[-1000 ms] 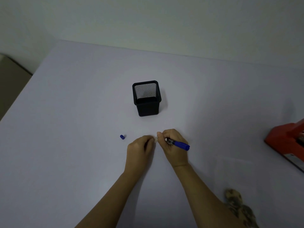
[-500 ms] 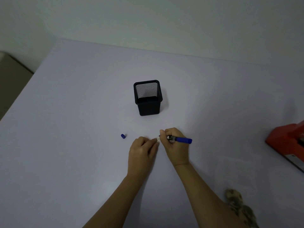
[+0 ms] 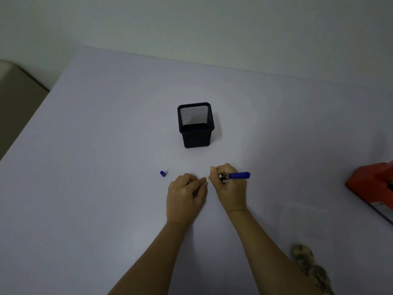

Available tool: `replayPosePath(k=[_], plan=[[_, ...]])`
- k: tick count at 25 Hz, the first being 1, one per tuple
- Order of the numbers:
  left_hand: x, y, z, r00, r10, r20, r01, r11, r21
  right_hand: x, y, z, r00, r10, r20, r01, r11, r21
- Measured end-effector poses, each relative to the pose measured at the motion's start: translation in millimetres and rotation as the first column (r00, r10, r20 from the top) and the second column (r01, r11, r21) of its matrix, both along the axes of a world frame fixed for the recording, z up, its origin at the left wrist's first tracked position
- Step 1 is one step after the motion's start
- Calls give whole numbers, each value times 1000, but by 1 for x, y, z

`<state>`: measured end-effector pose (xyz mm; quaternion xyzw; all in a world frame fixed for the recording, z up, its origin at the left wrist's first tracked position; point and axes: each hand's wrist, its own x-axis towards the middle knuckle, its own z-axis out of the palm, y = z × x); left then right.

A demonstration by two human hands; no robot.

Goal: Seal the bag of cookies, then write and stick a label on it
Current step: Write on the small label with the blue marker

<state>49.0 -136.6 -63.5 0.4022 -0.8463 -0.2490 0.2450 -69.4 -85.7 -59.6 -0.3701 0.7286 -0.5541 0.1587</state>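
In front of a black mesh pen holder (image 3: 195,126), the right hand (image 3: 229,186) grips an uncapped blue marker (image 3: 235,175) while the left hand's (image 3: 185,196) fingers pinch a small white label (image 3: 207,179). The cookie bag (image 3: 306,231) lies right of the hands, unlabelled; I cannot tell whether it is sealed. Writing seems underway, sticking remains.
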Motion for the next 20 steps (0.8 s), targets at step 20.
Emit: replayPosePath(k=[20], plan=[[-1, -2, -4, 1000, 5, -10, -5, 1000, 13, 0, 0, -2, 1000, 18, -24, -18, 999, 36]])
